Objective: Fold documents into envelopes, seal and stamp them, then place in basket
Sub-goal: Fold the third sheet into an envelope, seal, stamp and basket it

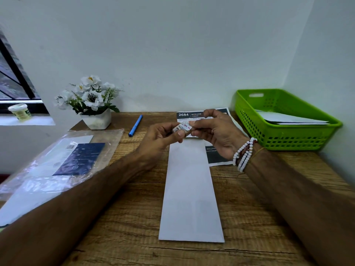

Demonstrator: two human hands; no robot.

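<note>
1. Reaching in from near left with left hand [161, 140], thumb and curled fingers pinching stamps [182, 127].
2. Meeting it from near right with right hand [217, 134], fingertips pinching the same stamps.

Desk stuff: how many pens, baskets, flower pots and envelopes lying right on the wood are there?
Pen: 1
Basket: 1
Flower pot: 1
Envelope right on the wood: 1
Total: 4
</note>
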